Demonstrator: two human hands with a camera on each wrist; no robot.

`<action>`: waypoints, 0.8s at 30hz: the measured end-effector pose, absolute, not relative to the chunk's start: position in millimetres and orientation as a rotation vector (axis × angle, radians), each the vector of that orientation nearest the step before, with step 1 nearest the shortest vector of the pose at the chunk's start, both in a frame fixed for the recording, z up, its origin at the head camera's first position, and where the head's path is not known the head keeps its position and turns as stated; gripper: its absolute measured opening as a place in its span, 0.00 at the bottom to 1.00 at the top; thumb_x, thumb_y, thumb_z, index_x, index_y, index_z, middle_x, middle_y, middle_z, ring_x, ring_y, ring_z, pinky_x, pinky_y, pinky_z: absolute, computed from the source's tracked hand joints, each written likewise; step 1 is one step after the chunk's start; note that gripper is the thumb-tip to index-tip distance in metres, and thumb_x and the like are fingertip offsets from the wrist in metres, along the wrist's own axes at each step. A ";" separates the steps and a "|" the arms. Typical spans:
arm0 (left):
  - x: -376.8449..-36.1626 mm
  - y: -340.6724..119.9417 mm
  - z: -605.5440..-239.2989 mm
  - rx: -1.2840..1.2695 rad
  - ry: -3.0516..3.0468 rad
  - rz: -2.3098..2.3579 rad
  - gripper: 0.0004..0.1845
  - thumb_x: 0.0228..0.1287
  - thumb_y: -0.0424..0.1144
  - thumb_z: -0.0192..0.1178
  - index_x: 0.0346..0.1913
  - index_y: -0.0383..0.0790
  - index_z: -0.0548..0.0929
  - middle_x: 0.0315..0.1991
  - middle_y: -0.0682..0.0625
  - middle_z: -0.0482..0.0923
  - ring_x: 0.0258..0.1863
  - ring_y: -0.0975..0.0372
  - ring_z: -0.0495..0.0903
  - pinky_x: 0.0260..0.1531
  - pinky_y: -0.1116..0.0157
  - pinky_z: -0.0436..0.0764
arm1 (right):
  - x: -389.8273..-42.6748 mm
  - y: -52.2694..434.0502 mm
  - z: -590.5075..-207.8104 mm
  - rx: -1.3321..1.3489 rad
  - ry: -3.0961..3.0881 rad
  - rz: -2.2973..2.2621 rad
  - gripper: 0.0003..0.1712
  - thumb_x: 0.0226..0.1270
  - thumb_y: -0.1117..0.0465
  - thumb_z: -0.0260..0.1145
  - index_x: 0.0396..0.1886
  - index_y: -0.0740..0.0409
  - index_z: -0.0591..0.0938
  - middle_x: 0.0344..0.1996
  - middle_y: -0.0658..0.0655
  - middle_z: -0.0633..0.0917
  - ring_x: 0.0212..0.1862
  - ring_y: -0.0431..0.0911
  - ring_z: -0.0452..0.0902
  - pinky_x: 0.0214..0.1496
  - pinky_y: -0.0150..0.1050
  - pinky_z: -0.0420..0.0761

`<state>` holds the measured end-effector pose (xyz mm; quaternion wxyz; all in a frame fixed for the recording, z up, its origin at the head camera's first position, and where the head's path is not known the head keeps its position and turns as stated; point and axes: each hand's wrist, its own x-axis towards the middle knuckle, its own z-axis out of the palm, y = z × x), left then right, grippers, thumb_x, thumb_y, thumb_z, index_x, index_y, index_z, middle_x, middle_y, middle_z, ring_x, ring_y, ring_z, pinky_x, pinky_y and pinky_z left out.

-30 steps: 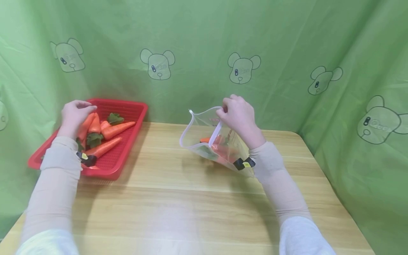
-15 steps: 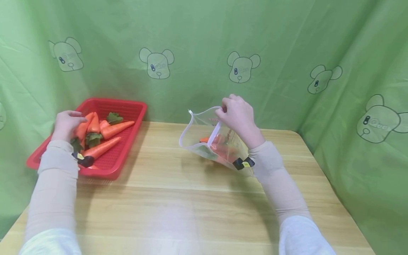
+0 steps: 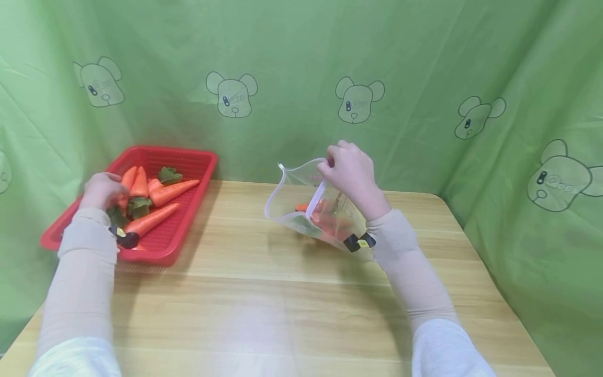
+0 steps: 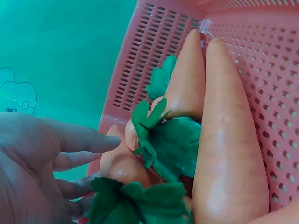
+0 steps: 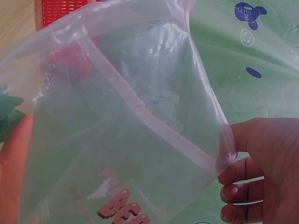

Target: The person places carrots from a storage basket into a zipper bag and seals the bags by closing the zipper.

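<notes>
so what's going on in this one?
A person is working with toy carrots at a wooden table. The right hand pinches the rim of a clear zip bag, holding its mouth open; at least one carrot lies inside. The left hand is in the red basket, its fingers touching a carrot in the pile, not visibly lifting it.

the left hand [image 3: 100,189] is blurred in the head view, and whether it grips a carrot [image 4: 122,161] cannot be told. the wrist view cuts that hand off at the frame edge. carrots inside the zip bag [image 3: 311,201] are veiled by plastic; their count is unclear.
</notes>
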<state>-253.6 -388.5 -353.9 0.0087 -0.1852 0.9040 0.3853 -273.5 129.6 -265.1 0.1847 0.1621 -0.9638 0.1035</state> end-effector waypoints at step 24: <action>-253.6 -385.9 -355.6 -0.609 2.884 1.200 0.34 0.54 0.30 0.54 0.67 0.23 0.64 0.61 0.26 0.65 0.54 0.41 0.67 0.36 0.69 0.70 | -274.6 131.1 -265.5 0.453 -2.728 0.289 0.10 0.57 0.56 0.57 0.20 0.54 0.74 0.26 0.54 0.74 0.31 0.49 0.67 0.26 0.39 0.68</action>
